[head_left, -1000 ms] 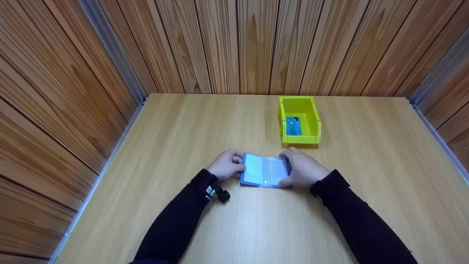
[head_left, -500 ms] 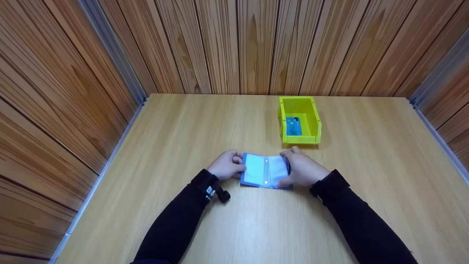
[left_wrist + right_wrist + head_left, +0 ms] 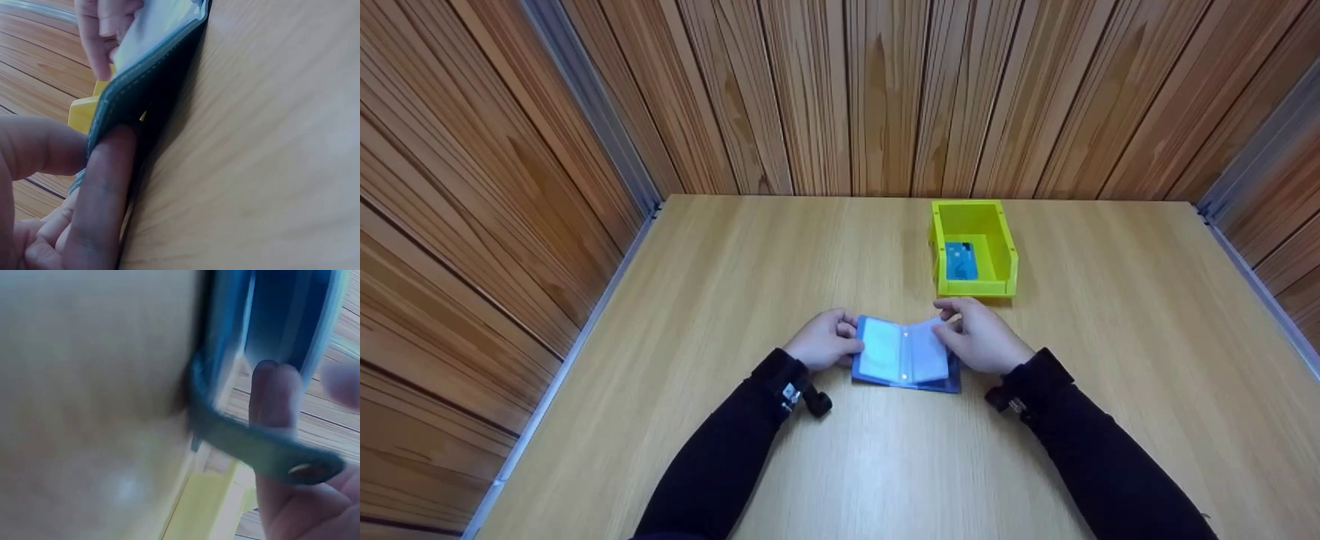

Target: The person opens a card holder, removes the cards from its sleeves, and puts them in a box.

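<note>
A blue card holder (image 3: pixel 880 349) lies spread on the table, with clear plastic sleeves on both sides of its spine. My left hand (image 3: pixel 826 339) pinches its left cover; in the left wrist view the thumb and a finger (image 3: pixel 104 191) grip the stitched edge. My right hand (image 3: pixel 984 337) holds the upper right corner of a sleeve page, which stands raised off the right cover. The right wrist view shows a strap with a metal snap (image 3: pixel 247 439) crossing in front of a right-hand finger (image 3: pixel 275 399), whose tip is at the pages.
Behind the card holder stands a yellow-green bin (image 3: pixel 976 288) with a blue card (image 3: pixel 960 260) lying in it. Wood-panelled walls (image 3: pixel 877 97) border the table (image 3: pixel 720 270) at the back and sides. Small black cameras (image 3: pixel 816 403) sit on both wrists.
My right hand has shifted from the card holder's right edge to the page's upper corner. The page has lifted leftward, baring more of the dark right cover. The left hand has kept its grip.
</note>
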`<action>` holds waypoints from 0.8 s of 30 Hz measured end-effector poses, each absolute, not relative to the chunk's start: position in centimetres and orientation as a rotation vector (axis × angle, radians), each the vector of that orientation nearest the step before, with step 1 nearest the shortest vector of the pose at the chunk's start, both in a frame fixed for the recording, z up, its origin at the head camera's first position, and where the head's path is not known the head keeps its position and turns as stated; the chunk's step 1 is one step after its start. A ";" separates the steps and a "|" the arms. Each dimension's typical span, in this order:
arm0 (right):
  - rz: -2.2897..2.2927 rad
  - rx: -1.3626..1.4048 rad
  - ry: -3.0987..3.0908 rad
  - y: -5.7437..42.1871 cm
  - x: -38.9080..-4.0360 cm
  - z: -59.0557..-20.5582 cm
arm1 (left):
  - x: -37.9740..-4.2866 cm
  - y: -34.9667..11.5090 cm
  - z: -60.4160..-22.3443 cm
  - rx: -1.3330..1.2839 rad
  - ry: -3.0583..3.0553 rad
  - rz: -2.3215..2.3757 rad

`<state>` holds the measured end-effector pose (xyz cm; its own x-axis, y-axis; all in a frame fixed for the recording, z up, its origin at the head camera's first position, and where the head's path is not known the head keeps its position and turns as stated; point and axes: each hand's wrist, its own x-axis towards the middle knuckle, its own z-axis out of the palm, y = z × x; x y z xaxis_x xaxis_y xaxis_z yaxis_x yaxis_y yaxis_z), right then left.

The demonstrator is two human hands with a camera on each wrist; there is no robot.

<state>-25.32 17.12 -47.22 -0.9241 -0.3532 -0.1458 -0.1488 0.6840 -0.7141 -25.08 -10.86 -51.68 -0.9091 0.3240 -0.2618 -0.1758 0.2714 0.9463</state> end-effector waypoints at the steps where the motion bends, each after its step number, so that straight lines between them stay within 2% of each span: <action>1: -1.138 -0.389 2.601 17.0 -25.2 -47.1 | -25.1 -10.8 -51.7 0.135 2.143 1.675; 7: -1.262 -0.462 2.536 15.7 -24.0 -46.7 | -25.1 -10.8 -51.7 0.123 2.127 1.699; 15: -0.703 -0.872 2.697 13.2 -21.6 -47.7 | -25.1 -10.8 -51.9 0.139 2.125 1.733; 24: -0.524 -0.970 2.746 12.7 -20.9 -48.2 | -25.1 -10.8 -52.0 0.127 2.121 1.727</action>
<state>-20.86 12.74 -48.23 -0.7702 -0.6356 -0.0531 -0.5714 0.7247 -0.3852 -25.12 -10.78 -52.03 -0.9156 0.3165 -0.2480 -0.1787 0.2324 0.9561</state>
